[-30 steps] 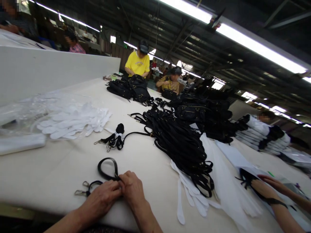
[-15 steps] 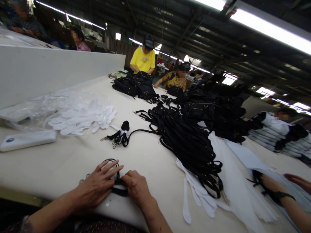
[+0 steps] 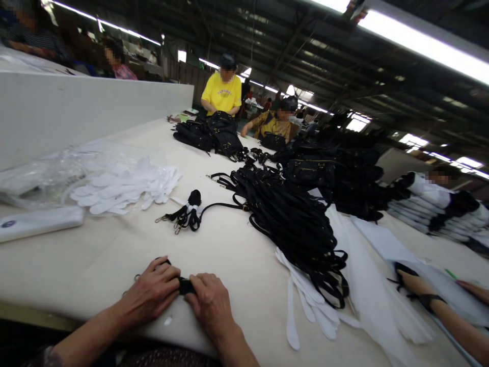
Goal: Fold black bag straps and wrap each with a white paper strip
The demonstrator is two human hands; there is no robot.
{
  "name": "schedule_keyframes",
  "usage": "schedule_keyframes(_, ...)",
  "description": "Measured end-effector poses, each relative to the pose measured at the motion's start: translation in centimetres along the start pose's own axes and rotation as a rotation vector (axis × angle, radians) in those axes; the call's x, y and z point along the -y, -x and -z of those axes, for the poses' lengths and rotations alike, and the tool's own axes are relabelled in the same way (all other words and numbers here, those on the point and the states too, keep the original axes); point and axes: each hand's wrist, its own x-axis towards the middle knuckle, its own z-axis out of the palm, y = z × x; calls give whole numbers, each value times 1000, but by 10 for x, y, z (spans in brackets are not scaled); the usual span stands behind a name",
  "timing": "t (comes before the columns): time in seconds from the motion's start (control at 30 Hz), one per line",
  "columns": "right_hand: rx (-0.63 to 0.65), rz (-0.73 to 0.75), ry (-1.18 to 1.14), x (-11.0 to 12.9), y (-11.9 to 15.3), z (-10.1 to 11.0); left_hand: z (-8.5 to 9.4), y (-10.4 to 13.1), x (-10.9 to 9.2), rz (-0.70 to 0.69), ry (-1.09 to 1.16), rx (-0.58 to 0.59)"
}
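Nearest the camera, the left hand and right hand lie knuckles up on the counter, fingers curled and pressed together from either side onto a folded black strap. Only a short stretch of it shows between the thumbs, and a bit of its metal clip peeks out left of the left hand. The fold looks held by finger pressure alone, so if either hand eases off, the stiff strap could well spring open, and the hidden clip might snag under the palm. Just beyond lies a finished bundle, tied with a white band, its clips pointing left. Further left are a white bar and a heap of white gloves on clear plastic. To the right, a big pile of loose straps spills over more white gloves; a stray loop from it could get dragged along. At the far right a co-worker's forearm rests on white sheets. Farther back, black bags sit before seated people.
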Motion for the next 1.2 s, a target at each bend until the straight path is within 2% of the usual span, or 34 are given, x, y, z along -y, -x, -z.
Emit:
schedule_keyframes(0.13,-32,29,25,-7,0,-9,5,3,6,-23,-3,27)
schedule_keyframes(0.33,-42,94,60,-12,0,-8,10,-7,29,-107,-77,95)
schedule_keyframes(0.43,-88,94,57,-16,2,-12,3,-5,27,-69,-89,143)
schedule_keyframes(0.53,-137,109,34,-19,5,-16,-9,7,17,34,-162,101)
schedule_keyframes(0.63,-126,125,38,-19,7,-15,-22,17,10,66,-230,61)
schedule_keyframes(0.73,-112,123,60,-18,7,-14,-26,17,12,69,-227,84)
schedule_keyframes(0.83,-134,108,60,-19,6,-16,-17,5,20,98,-140,149)
schedule_keyframes(0.93,-155,83,46,-22,5,-21,1,-14,35,110,38,309)
schedule_keyframes(1.03,-164,87,38,-26,4,-23,19,-31,52,41,151,439)
schedule_keyframes(1.2,-182,111,20,-28,2,-19,31,-47,61,-80,128,484)
